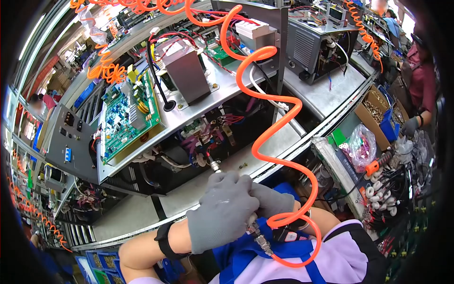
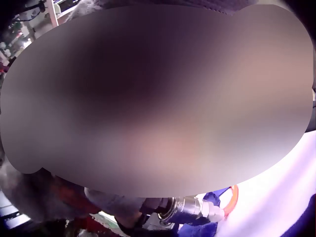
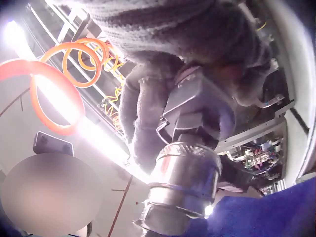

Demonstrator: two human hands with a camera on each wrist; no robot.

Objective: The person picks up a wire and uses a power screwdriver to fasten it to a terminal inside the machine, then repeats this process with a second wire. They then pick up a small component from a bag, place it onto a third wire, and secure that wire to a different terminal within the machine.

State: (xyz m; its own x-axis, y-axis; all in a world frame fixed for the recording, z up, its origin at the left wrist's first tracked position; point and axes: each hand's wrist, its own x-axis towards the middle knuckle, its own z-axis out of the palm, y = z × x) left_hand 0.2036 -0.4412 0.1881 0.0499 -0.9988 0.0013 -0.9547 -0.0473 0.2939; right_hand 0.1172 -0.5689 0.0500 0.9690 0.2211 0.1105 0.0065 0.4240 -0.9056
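Observation:
Both hands wear grey knit gloves and meet on one air tool, whose metal nose [image 1: 215, 165] points at the open lower bay of a machine chassis [image 1: 182, 116]. My left hand [image 1: 222, 208] curls over the tool's body from above. Partly hidden behind it, my right hand [image 1: 273, 199] grips from the other side. The tool's tail ends in a metal coupling [image 1: 261, 240], joined to an orange coiled hose [image 1: 279, 161]. From the right wrist, the coupling [image 3: 185, 173] shows large below the gloved fingers [image 3: 145, 113]. Most of the left wrist view is blurred; the coupling [image 2: 182, 210] appears at its bottom.
A green circuit board [image 1: 130, 120] and a metal-cased transformer [image 1: 184, 71] sit on the chassis shelf. Another machine [image 1: 317, 47] stands further along the conveyor. To the right are a bag of small parts [image 1: 362, 146], a cardboard box [image 1: 373, 111] and another person's gloved hand [image 1: 410, 127].

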